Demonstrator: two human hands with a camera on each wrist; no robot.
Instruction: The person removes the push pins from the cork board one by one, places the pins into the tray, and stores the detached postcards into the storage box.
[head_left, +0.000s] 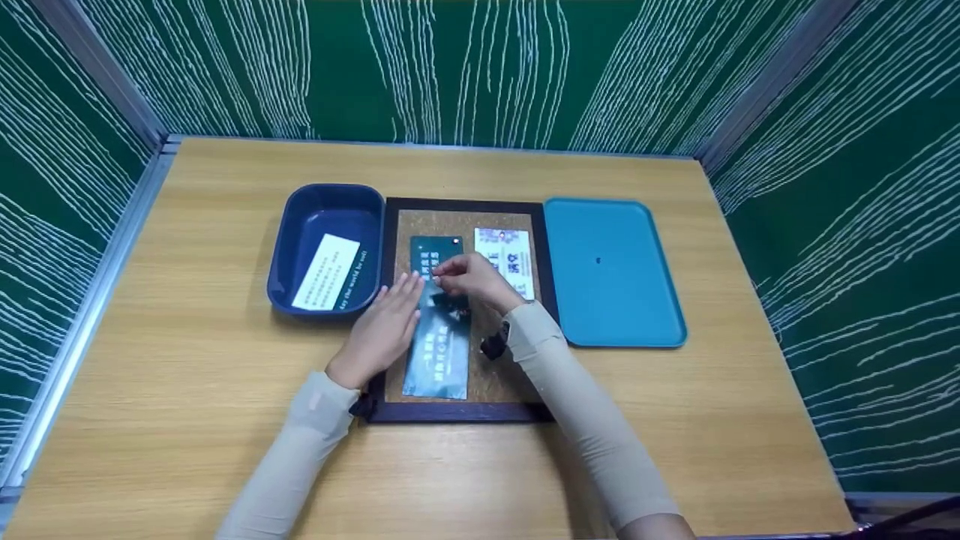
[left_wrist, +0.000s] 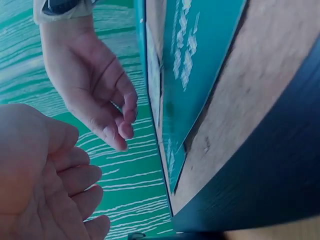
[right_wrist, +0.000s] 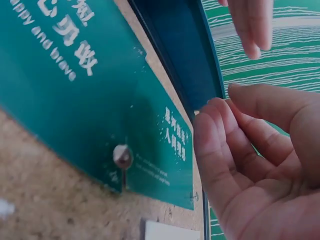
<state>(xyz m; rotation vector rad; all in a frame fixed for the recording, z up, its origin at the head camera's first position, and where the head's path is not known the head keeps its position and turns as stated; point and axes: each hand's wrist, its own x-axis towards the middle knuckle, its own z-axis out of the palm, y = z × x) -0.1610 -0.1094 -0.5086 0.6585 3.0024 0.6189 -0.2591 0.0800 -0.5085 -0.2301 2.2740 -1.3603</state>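
Over the framed corkboard [head_left: 499, 375], my left hand [head_left: 379, 330] lies with extended fingers at the left edge of two overlapping green printed cards, a lower one [head_left: 435, 364] and an upper one [head_left: 422, 246]. My right hand [head_left: 472, 277] pinches thumb and fingertips together beside the left fingertips, around a small pale bit [right_wrist: 196, 113] that looks like a push pin and is mostly hidden. A round-headed push pin [right_wrist: 122, 155] stands at the cards' overlap. Another pin [head_left: 456, 241] sits at the upper card's top corner. To the right, a white printed card [head_left: 525, 262] is partly hidden by my right hand.
Left of the board stands a dark blue bin [head_left: 334, 187] with a white card [head_left: 330, 270] and a dark green card [head_left: 355, 285] inside. A flat teal tray [head_left: 619, 300] lies against the board's right side, with a tiny dark item [head_left: 598, 261] on it. Patterned green walls enclose the table.
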